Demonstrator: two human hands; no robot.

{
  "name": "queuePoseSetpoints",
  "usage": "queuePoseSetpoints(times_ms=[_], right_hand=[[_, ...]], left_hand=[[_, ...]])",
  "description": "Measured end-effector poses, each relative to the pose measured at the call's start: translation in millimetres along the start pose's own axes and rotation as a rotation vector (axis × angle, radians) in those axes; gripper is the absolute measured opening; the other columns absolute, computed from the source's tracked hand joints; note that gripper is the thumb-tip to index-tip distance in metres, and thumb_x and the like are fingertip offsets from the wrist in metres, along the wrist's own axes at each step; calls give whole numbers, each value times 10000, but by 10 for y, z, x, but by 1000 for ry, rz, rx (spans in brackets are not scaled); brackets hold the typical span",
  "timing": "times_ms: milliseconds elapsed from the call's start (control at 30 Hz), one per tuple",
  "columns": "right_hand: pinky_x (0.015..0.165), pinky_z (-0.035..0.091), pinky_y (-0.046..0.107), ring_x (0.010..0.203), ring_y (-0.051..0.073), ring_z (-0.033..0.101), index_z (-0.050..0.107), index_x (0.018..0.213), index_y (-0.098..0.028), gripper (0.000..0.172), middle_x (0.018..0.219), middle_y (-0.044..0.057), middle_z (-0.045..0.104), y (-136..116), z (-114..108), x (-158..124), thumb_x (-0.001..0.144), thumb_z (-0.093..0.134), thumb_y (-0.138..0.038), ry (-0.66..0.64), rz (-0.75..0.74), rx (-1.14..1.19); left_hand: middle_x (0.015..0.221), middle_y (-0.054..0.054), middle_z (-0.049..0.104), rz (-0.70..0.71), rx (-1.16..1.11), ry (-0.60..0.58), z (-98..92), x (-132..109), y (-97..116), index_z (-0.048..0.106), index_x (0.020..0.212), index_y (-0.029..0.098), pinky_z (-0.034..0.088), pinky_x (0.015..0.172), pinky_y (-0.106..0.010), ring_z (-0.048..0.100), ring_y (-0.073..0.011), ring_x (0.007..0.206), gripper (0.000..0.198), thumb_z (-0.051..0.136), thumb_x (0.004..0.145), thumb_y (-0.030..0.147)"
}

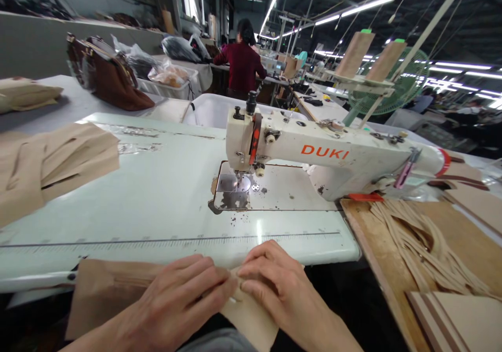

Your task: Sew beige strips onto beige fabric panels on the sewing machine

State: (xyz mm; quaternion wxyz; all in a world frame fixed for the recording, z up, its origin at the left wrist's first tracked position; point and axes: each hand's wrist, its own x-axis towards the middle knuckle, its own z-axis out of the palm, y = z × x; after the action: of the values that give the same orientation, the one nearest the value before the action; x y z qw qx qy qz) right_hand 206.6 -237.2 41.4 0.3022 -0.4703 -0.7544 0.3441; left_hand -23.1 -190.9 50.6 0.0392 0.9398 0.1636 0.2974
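Observation:
At the front edge of the sewing table (pixel 157 184), my left hand (pixel 184 294) and my right hand (pixel 274 284) meet over a beige leather-like piece (pixel 254 320). The fingers of both are closed on it, thumbs and fingertips nearly touching. Its top edge is partly hidden by my fingers. A tan-brown panel (pixel 105 289) lies beneath my left wrist and forearm; I cannot tell whether it joins the beige piece. Beyond my hands stands a white DUKI sewing machine (pixel 298 143), its needle area (pixel 239 182) apart from the material.
Tan panels (pixel 63 158) are piled at left, near a brown handbag (pixel 113 75). On the right, a wooden board (pixel 364 237) carries beige straps (pixel 427 247) and stacked panels (pixel 466 315). Thread cones (pixel 355 54) and a green fan (pixel 392 85) stand behind. Another person (pixel 243 64) sits farther back.

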Motion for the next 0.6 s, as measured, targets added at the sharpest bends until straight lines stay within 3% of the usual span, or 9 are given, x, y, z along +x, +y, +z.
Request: queuePoseSetpoints(times_ms=[100,167,300,467,533,600], right_hand=[[888,430,275,981,149,534,618,947,-204,125,981,23,587,-12,46,1,995,504,-183,1,-40,-80],[874,428,281,959,150,537,582,896,-188,99,972,28,575,-1,82,23,956,514,-149,21,19,-5],[789,416,253,857,134,532,550,804,-176,141,939,28,565,70,159,82,932,548,-236,7,195,475],[760,371,236,807,112,460,505,749,-150,257,984,46,519,95,215,67,913,595,-327,-33,322,1107],[777,362,242,813,118,445,465,740,-159,309,946,40,502,70,232,44,945,571,-365,-16,328,1148],[779,351,248,798,124,435,429,708,-172,418,858,28,493,42,251,32,994,501,-468,16,321,1020]], left_hand=[[877,11,713,9,3,0,3,-4,-3,653,1083,186,480,823,-215,628,-117,731,365,290,1093,150],[855,15,713,6,-2,24,17,-10,4,659,1079,195,478,809,-207,628,-116,716,375,286,1096,164],[860,6,707,-42,-46,63,48,-16,33,657,1074,199,475,790,-218,631,-123,728,395,264,1106,200],[823,14,673,-89,-80,-11,49,-40,10,644,1041,199,474,702,-184,627,-107,690,346,302,1095,201],[834,22,662,-137,-110,-30,67,-88,-15,629,1081,225,470,680,-175,626,-103,686,300,336,1068,160],[877,22,662,-208,-175,-65,98,-147,-37,622,1093,255,472,690,-171,634,-105,716,286,369,1033,137]])
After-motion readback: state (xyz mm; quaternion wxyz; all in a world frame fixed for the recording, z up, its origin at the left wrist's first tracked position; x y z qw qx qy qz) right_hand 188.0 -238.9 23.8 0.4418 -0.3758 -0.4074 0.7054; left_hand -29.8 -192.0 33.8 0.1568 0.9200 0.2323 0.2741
